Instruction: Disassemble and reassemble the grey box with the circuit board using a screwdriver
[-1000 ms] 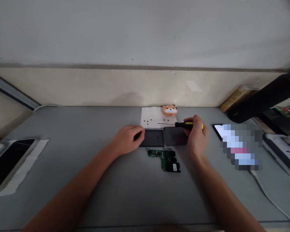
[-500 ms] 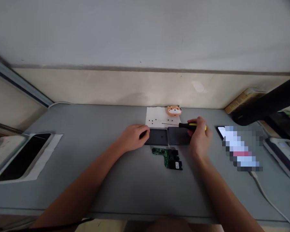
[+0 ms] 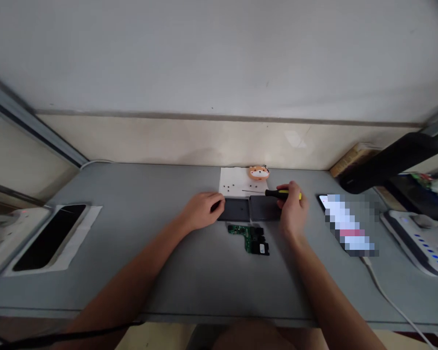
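Observation:
My left hand [image 3: 204, 210] has its fingers curled together on the left end of a shallow black plastic casing half [image 3: 236, 209]. Against that half's right side lies a second dark casing piece [image 3: 264, 208]. In my right hand [image 3: 294, 209] is a small screwdriver [image 3: 277, 193] with a black and yellow handle, its thin shaft pointing left above the casing pieces, near the lower edge of a white paper [image 3: 241, 177]. Several tiny dark screws [image 3: 228, 187] are scattered on the paper. Nearer to me, a green circuit board [image 3: 248, 236] with black connectors rests on the grey table.
An orange animal-faced case [image 3: 259, 172] sits at the paper's upper right. To the right are a lit phone [image 3: 346, 228] on a cable, a power strip [image 3: 419, 243] and a black cylinder [image 3: 390, 163]. A dark phone [image 3: 51, 238] lies on white paper at left.
The whole view has shifted slightly, with the wall edge lower and the right-side items further left. Both hands keep nearly the same places relative to the casing, and the screwdriver stays in my right hand.

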`<state>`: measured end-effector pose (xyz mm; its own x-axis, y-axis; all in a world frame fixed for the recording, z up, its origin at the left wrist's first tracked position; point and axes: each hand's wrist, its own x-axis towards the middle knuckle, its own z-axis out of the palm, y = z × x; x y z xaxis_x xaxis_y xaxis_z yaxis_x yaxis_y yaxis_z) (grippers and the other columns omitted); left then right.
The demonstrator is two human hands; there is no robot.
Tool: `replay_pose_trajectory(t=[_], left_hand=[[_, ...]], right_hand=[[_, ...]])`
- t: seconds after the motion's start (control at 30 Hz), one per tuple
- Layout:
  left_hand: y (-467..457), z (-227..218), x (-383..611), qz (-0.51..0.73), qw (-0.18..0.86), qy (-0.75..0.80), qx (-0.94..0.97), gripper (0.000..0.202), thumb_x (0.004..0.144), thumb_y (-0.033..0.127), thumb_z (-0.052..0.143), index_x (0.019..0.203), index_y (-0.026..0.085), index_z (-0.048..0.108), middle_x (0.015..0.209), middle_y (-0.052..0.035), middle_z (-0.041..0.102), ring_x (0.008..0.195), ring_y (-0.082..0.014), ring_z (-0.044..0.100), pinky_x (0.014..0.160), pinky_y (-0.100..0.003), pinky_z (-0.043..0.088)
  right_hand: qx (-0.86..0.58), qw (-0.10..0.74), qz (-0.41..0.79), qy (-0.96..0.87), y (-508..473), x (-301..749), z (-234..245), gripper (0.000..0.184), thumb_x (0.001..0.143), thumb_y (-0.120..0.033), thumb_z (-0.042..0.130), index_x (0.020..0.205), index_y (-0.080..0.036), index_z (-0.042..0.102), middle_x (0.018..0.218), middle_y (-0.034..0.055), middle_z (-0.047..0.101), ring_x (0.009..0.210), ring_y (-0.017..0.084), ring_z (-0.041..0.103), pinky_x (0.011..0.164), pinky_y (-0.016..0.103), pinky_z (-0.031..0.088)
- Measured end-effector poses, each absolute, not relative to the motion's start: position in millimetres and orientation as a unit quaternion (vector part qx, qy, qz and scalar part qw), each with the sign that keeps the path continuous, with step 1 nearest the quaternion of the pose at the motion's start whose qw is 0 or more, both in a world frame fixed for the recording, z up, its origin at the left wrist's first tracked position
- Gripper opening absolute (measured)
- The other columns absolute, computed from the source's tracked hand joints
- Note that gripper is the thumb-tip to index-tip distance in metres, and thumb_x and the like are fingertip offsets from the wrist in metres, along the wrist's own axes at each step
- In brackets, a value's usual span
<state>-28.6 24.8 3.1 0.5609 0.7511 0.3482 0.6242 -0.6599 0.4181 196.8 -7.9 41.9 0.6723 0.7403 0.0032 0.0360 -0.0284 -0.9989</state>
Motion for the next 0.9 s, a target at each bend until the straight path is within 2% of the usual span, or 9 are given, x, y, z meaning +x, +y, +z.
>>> replay_pose_trajectory(t=[0.17, 0.33, 0.6, 0.9], left_hand=[[25, 4, -28, 0.257, 0.125, 0.396, 0.873, 0.022, 0.093, 0.017, 0.045, 0.081, 0.020, 0.063, 0.074, -0.0016, 0.067, 0.067, -0.0158, 0.060, 0.067, -0.027, 0.044], [24, 5, -28, 0.255, 0.130, 0.396, 0.872, 0.021, 0.093, 0.017, 0.046, 0.081, 0.020, 0.063, 0.075, -0.0022, 0.069, 0.068, -0.0159, 0.060, 0.067, -0.027, 0.044], [24, 6, -30, 0.260, 0.143, 0.414, 0.861, 0.027, 0.101, 0.025, 0.042, 0.088, 0.020, 0.065, 0.083, -0.0039, 0.071, 0.073, -0.0166, 0.062, 0.070, -0.027, 0.044], [24, 7, -30, 0.256, 0.156, 0.423, 0.855, 0.023, 0.098, 0.022, 0.046, 0.084, 0.021, 0.063, 0.077, -0.0018, 0.069, 0.069, -0.0158, 0.061, 0.068, -0.027, 0.043]], right_hand=[[-0.616, 0.672, 0.294, -0.288, -9, 200, 46, 0.054, 0.073, -0.073, 0.059, 0.069, -0.019, 0.063, 0.069, -0.0009, 0.057, 0.061, 0.012, 0.052, 0.055, 0.025, 0.038], [-0.602, 0.679, 0.259, -0.332, -12, 202, 48, 0.060, 0.070, -0.079, 0.063, 0.067, -0.019, 0.062, 0.065, -0.0020, 0.055, 0.058, 0.012, 0.049, 0.054, 0.025, 0.038], [-0.590, 0.701, 0.225, -0.333, -12, 206, 45, 0.068, 0.076, -0.086, 0.048, 0.063, -0.020, 0.060, 0.064, 0.0002, 0.056, 0.057, 0.012, 0.049, 0.053, 0.027, 0.039], [-0.626, 0.654, 0.281, -0.318, -7, 211, 38, 0.070, 0.074, -0.088, 0.046, 0.064, -0.021, 0.060, 0.064, -0.0002, 0.056, 0.054, 0.012, 0.048, 0.049, 0.026, 0.037]])
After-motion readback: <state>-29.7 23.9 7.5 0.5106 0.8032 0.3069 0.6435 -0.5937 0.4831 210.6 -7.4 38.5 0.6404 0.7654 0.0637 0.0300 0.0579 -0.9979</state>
